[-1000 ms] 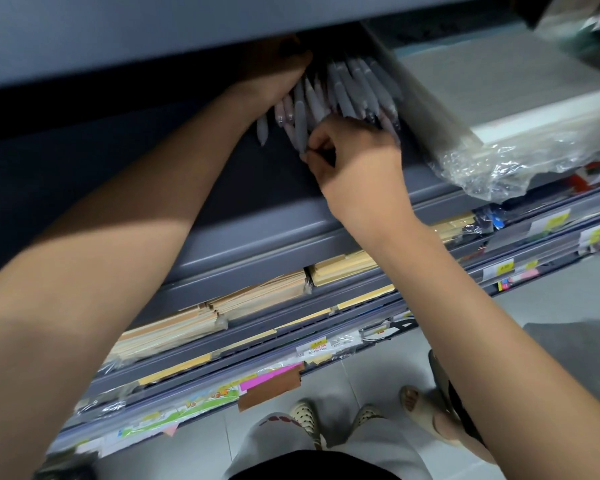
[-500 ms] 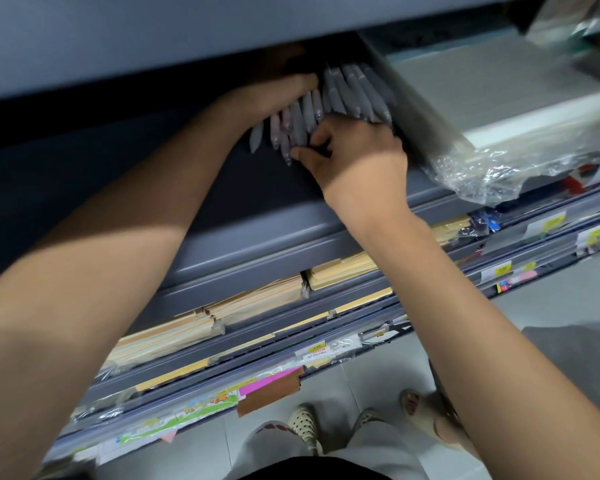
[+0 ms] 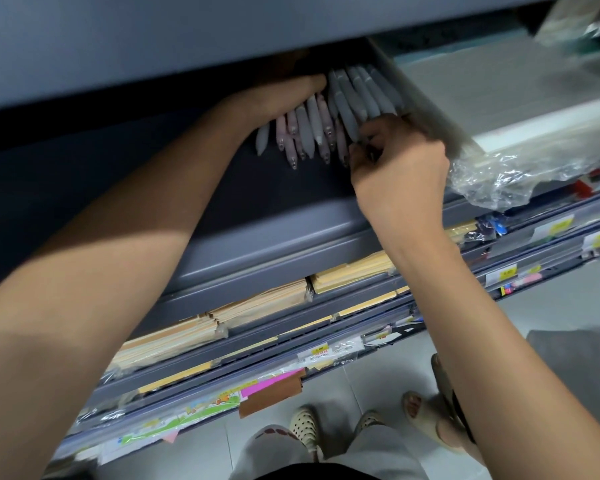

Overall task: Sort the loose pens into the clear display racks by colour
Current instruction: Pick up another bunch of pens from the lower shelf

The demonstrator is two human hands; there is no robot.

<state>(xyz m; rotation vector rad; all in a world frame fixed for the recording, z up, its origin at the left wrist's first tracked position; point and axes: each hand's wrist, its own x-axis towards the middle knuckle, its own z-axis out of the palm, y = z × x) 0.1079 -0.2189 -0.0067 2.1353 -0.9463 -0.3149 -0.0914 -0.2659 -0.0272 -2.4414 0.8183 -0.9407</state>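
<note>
Reaching under the grey upper shelf (image 3: 222, 36), both bare hands work one lot of loose pens at the back of a shelf bay. Item one, pink pens (image 3: 291, 150): a fanned bunch mixed with a few grey ones, tips towards the viewer, lying under the left hand (image 3: 274, 98). That hand rests palm-down across their upper ends, its one visible digit straight along the top. Whether the other fingers curl beneath cannot be told, though the fan suggests the bunch is being kept apart from its neighbours. Item two, grey pens (image 3: 357, 95): a tighter row packed side by side against the clear rack wall (image 3: 426, 112), apparently the grey compartment. The right hand (image 3: 399, 168) is curled at their lower ends, thumb and forefinger pinching what looks like the tip of one grey pen, probably to square it into the row. Judged stage: colours partly separated, with strays among the pink yet to be pulled. Item three, wrapped paper ream (image 3: 499, 98): beyond the rack wall, its loose plastic film (image 3: 492, 181) hanging over the shelf edge near the right wrist, where it could snag. Below: stacked tan envelopes (image 3: 257, 303), price labels (image 3: 321, 351), tiled floor (image 3: 378, 386) and sandalled feet.
</note>
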